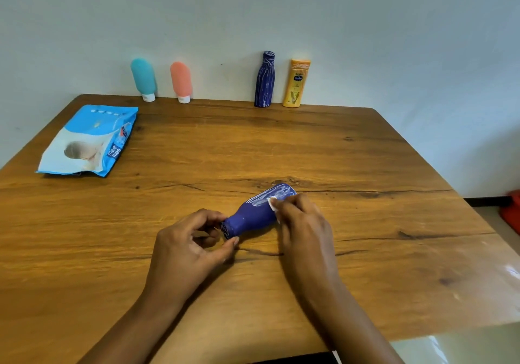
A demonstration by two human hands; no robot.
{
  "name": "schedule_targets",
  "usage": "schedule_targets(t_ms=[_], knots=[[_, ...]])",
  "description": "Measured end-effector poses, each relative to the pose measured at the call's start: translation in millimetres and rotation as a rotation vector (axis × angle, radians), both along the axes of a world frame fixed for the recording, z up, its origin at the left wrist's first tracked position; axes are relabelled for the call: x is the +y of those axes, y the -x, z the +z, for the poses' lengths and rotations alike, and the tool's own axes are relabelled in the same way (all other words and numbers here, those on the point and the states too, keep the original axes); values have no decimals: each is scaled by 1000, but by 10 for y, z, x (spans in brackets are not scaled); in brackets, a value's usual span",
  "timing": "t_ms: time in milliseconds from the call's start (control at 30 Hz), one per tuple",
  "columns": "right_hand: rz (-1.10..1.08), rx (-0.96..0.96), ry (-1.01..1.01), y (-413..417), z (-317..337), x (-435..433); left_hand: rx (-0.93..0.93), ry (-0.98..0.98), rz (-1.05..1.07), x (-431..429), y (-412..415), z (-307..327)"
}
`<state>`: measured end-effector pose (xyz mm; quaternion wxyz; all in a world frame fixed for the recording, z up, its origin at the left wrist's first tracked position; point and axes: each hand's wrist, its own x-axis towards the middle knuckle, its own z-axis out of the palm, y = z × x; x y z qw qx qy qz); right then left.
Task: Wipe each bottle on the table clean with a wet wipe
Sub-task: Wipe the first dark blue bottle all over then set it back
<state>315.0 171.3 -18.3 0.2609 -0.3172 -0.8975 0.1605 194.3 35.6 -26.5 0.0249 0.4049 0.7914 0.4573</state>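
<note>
**Blue bottle laid on its side and wiped at mid-table**

A blue bottle (254, 217) with white streaks is laid on its side near the middle of the wooden table (365, 166). Its neck is pointed near and left, its base far and right. The neck end is pinched by the curled thumb and fingers of the left hand (188, 248). A small white wet wipe (272, 204) is gripped in the bent fingers of the right hand (304, 223) and pressed against the bottle's upper side, near the streaked part. The bottle's mouth is turned toward the camera, but what is inside cannot be told.

Four more bottles are stood in a row along the far edge, against the pale wall. At the left a teal bottle (143, 78) and just to its right a coral bottle (181, 81) are set upside down on their white caps. Further right, well apart from those two, a second blue bottle (264, 81) with white streaks is stood upright, and a yellow bottle (297, 84) is placed just beside it. All are opaque, so their contents are not shown.

A blue and white wipes pack (87, 141) is laid flat at the far left of the table; its contents are hidden by the wrapper.
</note>
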Motion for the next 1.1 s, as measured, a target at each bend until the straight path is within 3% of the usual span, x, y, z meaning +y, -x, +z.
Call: schedule_targets(t_ms=[167, 367, 567, 733, 900, 1100], knots=[[168, -57, -70, 14, 20, -304, -49, 1, 16, 6, 5, -1], [-117, -57, -44, -17, -15, 347, -35, -1, 8, 12, -1, 6], [98, -149, -90, -37, -8, -168, -54, 31, 21, 11, -6, 8], [-106, -67, -30, -66, 20, 327, -71, 18, 22, 17, -8, 3], [133, -135, -84, -32, 22, -215, -88, 35, 28, 18, 3, 1], [-101, -26, 25, -34, 29, 422, -100, 12, 27, 27, 3, -8]])
